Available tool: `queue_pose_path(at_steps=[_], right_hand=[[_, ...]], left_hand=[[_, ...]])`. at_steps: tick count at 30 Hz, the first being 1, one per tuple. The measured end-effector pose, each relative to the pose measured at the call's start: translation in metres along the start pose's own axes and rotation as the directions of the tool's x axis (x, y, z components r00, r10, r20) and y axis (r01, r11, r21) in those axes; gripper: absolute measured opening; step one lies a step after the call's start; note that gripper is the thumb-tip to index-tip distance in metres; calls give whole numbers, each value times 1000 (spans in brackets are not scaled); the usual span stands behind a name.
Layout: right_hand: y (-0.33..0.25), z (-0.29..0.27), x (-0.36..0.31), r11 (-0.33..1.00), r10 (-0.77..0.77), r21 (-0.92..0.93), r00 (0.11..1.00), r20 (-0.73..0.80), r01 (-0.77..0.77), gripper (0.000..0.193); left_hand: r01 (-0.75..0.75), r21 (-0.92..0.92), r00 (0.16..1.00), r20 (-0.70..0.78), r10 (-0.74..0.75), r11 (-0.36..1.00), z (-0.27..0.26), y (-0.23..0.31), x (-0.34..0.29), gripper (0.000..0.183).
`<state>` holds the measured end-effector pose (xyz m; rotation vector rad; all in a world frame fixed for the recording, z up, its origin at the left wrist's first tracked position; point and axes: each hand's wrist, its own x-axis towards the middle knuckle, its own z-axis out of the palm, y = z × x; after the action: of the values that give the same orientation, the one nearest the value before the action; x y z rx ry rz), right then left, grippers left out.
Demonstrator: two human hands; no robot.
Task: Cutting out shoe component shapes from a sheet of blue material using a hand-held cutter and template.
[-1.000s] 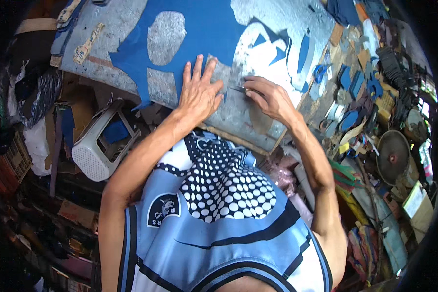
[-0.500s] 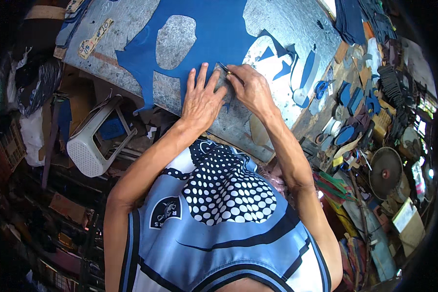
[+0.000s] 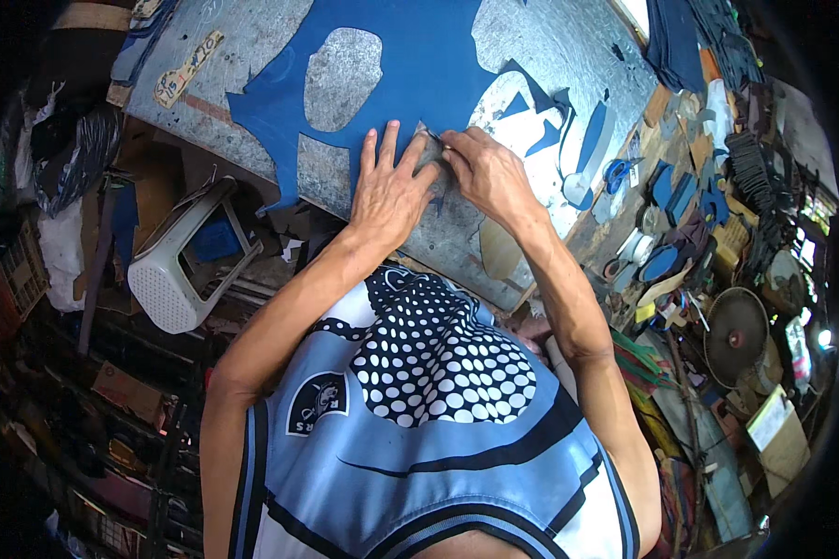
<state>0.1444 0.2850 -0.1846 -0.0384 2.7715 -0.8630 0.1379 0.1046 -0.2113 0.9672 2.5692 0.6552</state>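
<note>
Pressing down with the left hand point(image 3: 389, 200), spread-fingered, onto the near part of a blue sheet point(image 3: 419, 61); pinching a thin tool point(image 3: 435, 138) in the right hand point(image 3: 494, 177), just beside the left fingertips. Near each other, but not clasped together. Brought the right hand in over the last second from bare metal farther right, with the left kept on much the same part of the sheet: probably a turn to close work at the blue edge, with the sheet steadied (too small at the tool's tip to tell whether touching). Spread out mostly ahead of both hands, on a metal-topped table point(image 3: 578, 47). To the right of the right hand, a long blue offcut point(image 3: 591, 140), then blue-handled scissors point(image 3: 614, 173); nearer the body, a tan rounded piece point(image 3: 501, 250). Well left of the left hand and lower, a white stool point(image 3: 166, 289); far right, a round fan point(image 3: 736, 335).
</note>
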Motion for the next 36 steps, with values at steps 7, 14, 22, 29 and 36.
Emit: queue_pose_path(at_steps=[7,14,22,29,36], right_hand=[[36,-37,-39,998,9,-63,999,44,-6,23],[-10,-26,-69,569,644,608,760,91,-554,62],[-22,77,-79,506,721,768,681,-128,-392,65],[-8,62,-69,192,776,927,628,58,-323,27],[31,32,-102,359,843,917,484,-237,-176,23]], left_hand=[[-29,23,999,15,29,999,-7,-5,1,36],[-172,4,985,30,172,985,-9,-27,0,45],[-325,33,943,82,321,945,4,-45,2,87],[-403,39,915,7,403,914,20,-41,5,86],[-399,229,917,101,386,888,27,-51,-4,73]])
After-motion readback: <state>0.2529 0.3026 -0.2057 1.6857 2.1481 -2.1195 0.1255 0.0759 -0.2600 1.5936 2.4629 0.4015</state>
